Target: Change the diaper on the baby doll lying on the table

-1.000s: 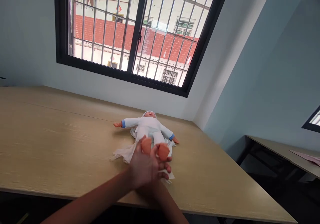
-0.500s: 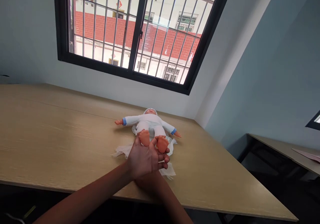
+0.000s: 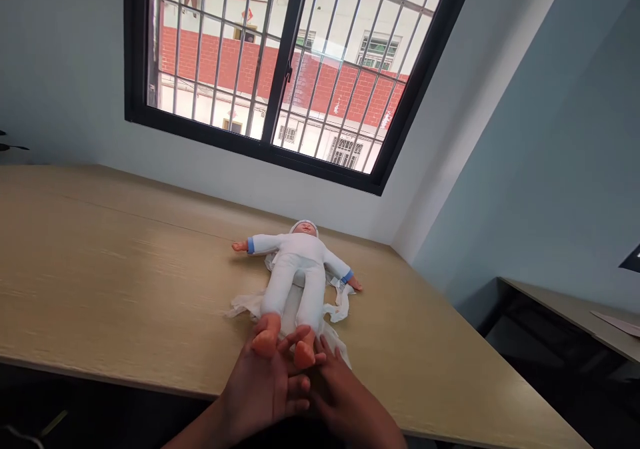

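Observation:
A baby doll in a white suit with blue cuffs lies on its back on the table, arms spread and feet toward me. My left hand, palm up, has its fingers around the doll's feet at the ankles. Under the doll lies a thin white diaper-like pad, its crumpled edges showing on both sides. My right hand rests to the right of the feet, fingers stretched out at the pad's near edge. Its palm side is hidden.
The wooden table reaches to the wall below a barred window. A second table stands at the right with a flat pale sheet on it.
The doll's raised legs have come down toward me, with my left hand still around the feet. My right hand has come out from under my left forearm to the right side.

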`<state>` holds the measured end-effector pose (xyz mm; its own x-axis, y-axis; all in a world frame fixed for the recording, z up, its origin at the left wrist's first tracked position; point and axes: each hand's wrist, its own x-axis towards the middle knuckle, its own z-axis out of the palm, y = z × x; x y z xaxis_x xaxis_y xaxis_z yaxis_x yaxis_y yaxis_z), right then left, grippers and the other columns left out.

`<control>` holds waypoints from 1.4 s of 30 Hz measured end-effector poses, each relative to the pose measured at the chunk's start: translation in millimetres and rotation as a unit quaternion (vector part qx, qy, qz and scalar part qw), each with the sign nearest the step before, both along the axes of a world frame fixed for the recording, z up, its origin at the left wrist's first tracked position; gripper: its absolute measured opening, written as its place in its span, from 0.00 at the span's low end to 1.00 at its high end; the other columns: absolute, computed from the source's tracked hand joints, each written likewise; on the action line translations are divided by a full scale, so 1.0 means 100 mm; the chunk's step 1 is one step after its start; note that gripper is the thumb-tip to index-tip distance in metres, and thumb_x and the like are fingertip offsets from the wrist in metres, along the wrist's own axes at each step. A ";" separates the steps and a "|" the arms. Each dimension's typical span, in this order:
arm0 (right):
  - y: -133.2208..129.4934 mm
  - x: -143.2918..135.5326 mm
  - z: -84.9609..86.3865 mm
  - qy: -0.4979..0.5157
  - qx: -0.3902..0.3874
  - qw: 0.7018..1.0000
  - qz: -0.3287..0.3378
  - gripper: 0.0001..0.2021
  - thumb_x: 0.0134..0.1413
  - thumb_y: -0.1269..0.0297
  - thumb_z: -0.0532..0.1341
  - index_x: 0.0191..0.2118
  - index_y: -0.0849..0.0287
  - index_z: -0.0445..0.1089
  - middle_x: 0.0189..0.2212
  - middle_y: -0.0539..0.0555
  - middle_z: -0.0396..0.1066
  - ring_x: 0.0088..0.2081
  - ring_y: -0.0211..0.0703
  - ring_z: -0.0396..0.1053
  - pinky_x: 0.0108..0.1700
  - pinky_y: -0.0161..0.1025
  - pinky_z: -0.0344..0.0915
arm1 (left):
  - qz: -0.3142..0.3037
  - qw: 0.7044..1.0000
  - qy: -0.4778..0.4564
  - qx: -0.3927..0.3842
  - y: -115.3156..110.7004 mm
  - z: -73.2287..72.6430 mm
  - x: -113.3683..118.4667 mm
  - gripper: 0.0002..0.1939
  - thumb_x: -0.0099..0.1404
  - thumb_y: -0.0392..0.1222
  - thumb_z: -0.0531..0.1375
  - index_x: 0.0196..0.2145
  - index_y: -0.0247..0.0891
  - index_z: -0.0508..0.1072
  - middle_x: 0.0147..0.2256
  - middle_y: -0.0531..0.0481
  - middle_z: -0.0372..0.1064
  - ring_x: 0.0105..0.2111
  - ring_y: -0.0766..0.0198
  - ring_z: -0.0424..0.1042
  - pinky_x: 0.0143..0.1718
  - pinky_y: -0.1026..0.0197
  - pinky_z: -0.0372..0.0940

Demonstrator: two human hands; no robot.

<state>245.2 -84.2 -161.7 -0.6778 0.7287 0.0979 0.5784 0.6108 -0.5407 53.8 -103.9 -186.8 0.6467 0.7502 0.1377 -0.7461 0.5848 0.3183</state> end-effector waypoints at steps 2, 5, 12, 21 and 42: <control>0.00 0.16 0.02 0.016 -0.009 0.999 -0.029 0.19 0.61 0.56 0.57 0.56 0.50 0.69 0.62 0.53 0.60 0.65 0.56 0.52 0.66 0.54 0.46 | 0.009 1.000 -0.009 -0.017 -0.07 -0.03 0.01 0.24 0.65 0.60 0.56 0.51 0.42 0.74 0.48 0.41 0.74 0.38 0.53 0.76 0.43 0.50 0.67; 0.08 0.27 0.06 0.059 -0.012 0.992 -0.110 0.17 0.64 0.55 0.53 0.51 0.53 0.72 0.53 0.55 0.70 0.57 0.53 0.64 0.63 0.52 0.52 | 0.033 0.998 -0.016 -0.049 -0.18 -0.07 0.04 0.25 0.65 0.61 0.56 0.50 0.43 0.74 0.47 0.43 0.75 0.43 0.49 0.75 0.48 0.45 0.65; 0.26 0.02 0.17 0.144 0.020 0.975 -0.171 0.16 0.64 0.52 0.52 0.43 0.57 0.70 0.45 0.56 0.72 0.46 0.48 0.71 0.50 0.43 0.65 | 0.055 0.995 0.077 -0.040 -0.56 0.10 0.03 0.25 0.59 0.63 0.60 0.51 0.52 0.73 0.49 0.46 0.72 0.43 0.46 0.75 0.47 0.46 0.65; 0.85 -0.20 0.26 -0.004 -0.026 0.973 -0.229 0.31 0.65 0.42 0.44 0.62 0.62 0.54 0.56 0.67 0.64 0.57 0.61 0.63 0.55 0.53 0.58 | 0.377 0.605 0.613 0.342 0.49 0.60 -0.41 0.18 0.58 0.57 0.60 0.34 0.38 0.70 0.36 0.46 0.68 0.40 0.51 0.68 0.46 0.51 0.62; 1.18 -0.33 0.31 0.063 0.076 0.979 -0.178 0.41 0.45 0.73 0.60 0.67 0.56 0.48 0.63 0.63 0.47 0.65 0.55 0.50 0.60 0.48 0.57 | 0.252 0.662 0.589 0.389 1.39 0.52 -0.81 0.37 0.39 0.39 0.67 0.51 0.39 0.74 0.41 0.45 0.71 0.40 0.47 0.69 0.43 0.57 0.64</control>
